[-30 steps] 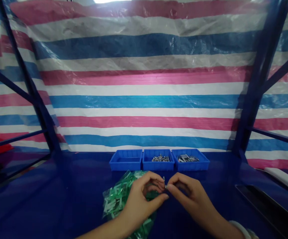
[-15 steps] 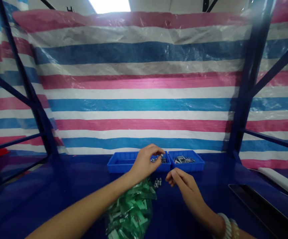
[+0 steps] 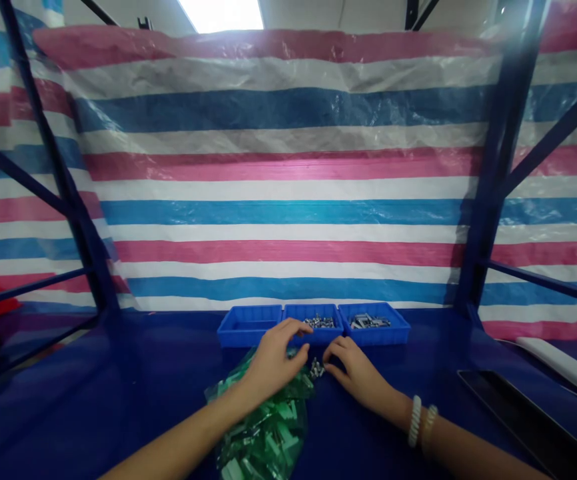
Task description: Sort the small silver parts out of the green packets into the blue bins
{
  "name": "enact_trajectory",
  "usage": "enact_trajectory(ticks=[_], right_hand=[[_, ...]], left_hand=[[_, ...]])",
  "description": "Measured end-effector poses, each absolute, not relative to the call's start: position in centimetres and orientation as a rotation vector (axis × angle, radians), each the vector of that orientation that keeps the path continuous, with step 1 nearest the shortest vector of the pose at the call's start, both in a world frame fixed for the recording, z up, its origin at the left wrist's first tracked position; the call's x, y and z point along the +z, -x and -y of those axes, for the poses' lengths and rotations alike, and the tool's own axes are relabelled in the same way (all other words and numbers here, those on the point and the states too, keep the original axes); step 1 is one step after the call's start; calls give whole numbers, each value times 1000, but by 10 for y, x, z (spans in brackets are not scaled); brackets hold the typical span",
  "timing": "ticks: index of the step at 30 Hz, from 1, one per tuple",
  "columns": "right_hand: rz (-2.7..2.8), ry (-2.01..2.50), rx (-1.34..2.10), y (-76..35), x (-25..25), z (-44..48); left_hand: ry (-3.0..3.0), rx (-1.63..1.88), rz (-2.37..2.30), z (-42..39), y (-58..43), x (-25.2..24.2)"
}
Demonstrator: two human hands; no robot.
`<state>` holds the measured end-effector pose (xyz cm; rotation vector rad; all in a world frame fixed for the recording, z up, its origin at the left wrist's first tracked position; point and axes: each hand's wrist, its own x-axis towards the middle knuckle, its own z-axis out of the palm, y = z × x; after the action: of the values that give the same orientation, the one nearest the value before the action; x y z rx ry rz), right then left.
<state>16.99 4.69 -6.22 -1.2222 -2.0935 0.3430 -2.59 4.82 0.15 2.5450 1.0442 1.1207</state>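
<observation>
My left hand (image 3: 274,358) hovers with fingers curved and spread over the top of a clear bag of green parts (image 3: 263,427) on the blue table. My right hand (image 3: 353,365) lies low on the table, fingers reaching toward a small cluster of metal pieces (image 3: 316,367) between the two hands. Neither hand visibly holds anything. Just behind them stand three blue trays: the left tray (image 3: 248,325) looks empty, the middle tray (image 3: 313,323) and the right tray (image 3: 374,324) hold small metal parts.
A striped pink, white and blue tarp (image 3: 288,187) closes the back of the blue shelf frame (image 3: 493,173). A dark flat tray (image 3: 528,420) lies at the right front, a white object (image 3: 563,363) beyond it.
My left hand came back down from the middle tray to the bag. My right hand dropped to the table and moved toward the loose metal pieces.
</observation>
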Motion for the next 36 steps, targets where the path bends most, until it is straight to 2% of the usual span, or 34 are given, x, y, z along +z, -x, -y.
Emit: enact_trajectory(ticks=[4, 13, 21, 29, 36], right_hand=[[2013, 1218, 384, -171, -53, -38], [1623, 885, 773, -167, -27, 4], [1672, 894, 598, -171, -15, 14], [1584, 938, 855, -162, -17, 16], [1661, 870, 974, -160, -23, 9]], left_hand=[[-2391, 1178, -981, -35, 21, -4], [-2053, 1165, -768, -8, 7, -4], [-1739, 1165, -732, 0, 4, 2], [-1685, 1240, -774, 4, -1, -1], [-1952, 1363, -834, -2, -2, 4]])
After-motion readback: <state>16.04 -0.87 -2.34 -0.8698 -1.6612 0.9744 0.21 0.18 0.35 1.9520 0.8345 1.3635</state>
